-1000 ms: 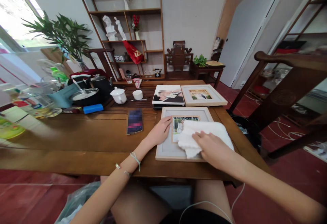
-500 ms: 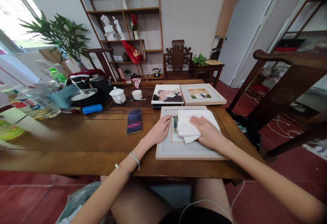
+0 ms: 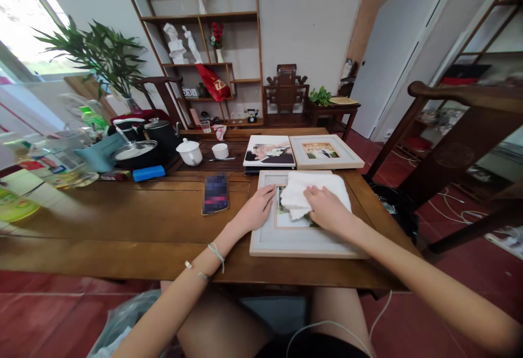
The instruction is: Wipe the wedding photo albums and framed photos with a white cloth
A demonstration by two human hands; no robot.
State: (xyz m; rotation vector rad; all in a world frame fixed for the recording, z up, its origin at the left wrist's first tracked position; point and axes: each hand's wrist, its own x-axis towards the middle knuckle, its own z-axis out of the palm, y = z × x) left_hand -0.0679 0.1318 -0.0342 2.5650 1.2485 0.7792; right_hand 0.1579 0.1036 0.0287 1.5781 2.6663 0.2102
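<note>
A picture frame (image 3: 263,243) with a pale wood edge and a light grey mat lies flat on the table in front of me. My left hand (image 3: 258,208) rests on its left side, fingers stretched out and holding nothing. Across the frame's middle and upper right is a white cloth (image 3: 296,192), which covers most of the picture inside. My right hand (image 3: 327,205) presses on this cloth with its fingers bent into it.
Behind the frame lie a white photo panel (image 3: 267,153) and a second framed photo (image 3: 355,156). A phone (image 3: 215,194) is to the left, with a lidded white teapot (image 3: 190,153) and white cup (image 3: 219,151) beyond. A wooden chair (image 3: 461,140) stands at the right.
My right hand has shifted slightly left, its fingers now more bent into the cloth. The cloth is more bunched and shows more of the picture's lower edge. My left hand stays put.
</note>
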